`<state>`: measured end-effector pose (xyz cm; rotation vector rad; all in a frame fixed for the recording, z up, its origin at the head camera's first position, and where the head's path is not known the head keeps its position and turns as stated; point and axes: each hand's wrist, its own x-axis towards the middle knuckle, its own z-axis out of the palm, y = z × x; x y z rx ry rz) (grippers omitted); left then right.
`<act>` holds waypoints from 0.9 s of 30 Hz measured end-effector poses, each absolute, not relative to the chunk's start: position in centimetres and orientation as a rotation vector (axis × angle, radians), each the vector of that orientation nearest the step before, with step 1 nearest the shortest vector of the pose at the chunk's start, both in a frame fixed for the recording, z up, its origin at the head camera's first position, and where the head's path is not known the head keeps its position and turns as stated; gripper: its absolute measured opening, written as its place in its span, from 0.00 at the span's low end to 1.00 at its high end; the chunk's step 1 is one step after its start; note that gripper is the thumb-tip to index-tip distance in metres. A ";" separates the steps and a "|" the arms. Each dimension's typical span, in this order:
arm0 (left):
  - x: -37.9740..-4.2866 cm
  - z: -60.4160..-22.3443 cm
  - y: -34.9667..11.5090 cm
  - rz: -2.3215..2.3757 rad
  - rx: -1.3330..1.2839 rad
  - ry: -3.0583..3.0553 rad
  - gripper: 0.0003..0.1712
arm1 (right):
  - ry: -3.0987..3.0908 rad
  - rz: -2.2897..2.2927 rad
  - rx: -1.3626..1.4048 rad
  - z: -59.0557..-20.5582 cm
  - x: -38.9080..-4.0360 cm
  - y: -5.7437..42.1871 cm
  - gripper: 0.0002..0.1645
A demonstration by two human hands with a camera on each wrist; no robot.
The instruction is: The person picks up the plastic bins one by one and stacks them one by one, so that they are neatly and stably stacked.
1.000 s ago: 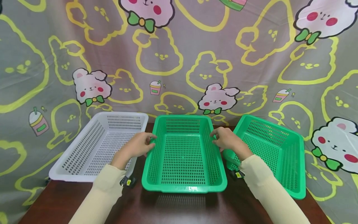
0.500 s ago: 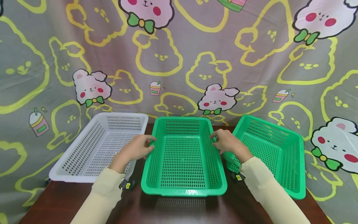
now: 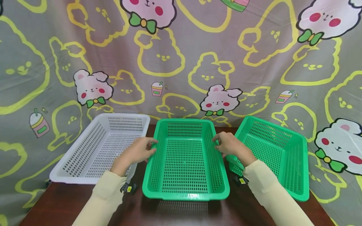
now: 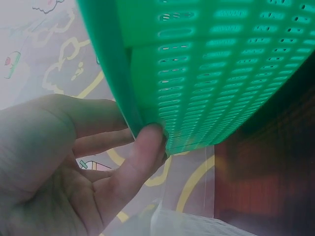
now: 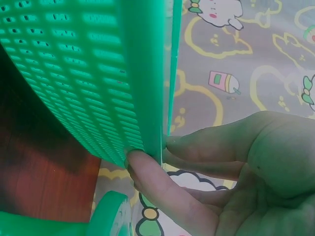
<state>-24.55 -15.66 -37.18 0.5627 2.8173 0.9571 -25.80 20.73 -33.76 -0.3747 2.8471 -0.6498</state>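
A green plastic basket [image 3: 186, 196] with slotted walls and floor is in the middle of the head view, between both hands. My left hand [image 3: 139, 150] pinches its left rim; in the left wrist view, thumb and fingers of the left hand [image 4: 59, 152] lie on either side of that rim [image 4: 106, 54]. On the opposite side, my right hand [image 3: 228, 144] grips the right rim, and the right wrist view has the right hand [image 5: 241, 167] pinching the rim [image 5: 142, 73]. Nothing lies inside this basket. Whether its base touches the table cannot be made out.
To the left stands a white slotted basket [image 3: 73, 179], partly behind the left forearm. A second green basket [image 3: 294, 163] sits angled on the right, partly covered by the right arm. The dark reddish-brown table [image 3: 181, 216] ends at a patterned curtain [image 3: 181, 84].
The middle green basket has shifted slightly toward me and lower in the head view, with both hands staying on its rims. The side baskets have not moved.
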 end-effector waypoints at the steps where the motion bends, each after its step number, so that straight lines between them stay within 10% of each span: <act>1: -24.5 -37.2 -15.7 0.958 0.563 2.819 0.24 | 2.847 -0.650 -0.375 -33.8 -25.8 20.7 0.22; 27: -23.8 -37.3 -15.7 0.986 0.554 2.809 0.24 | 2.848 -0.639 -0.403 -34.3 -25.3 20.9 0.22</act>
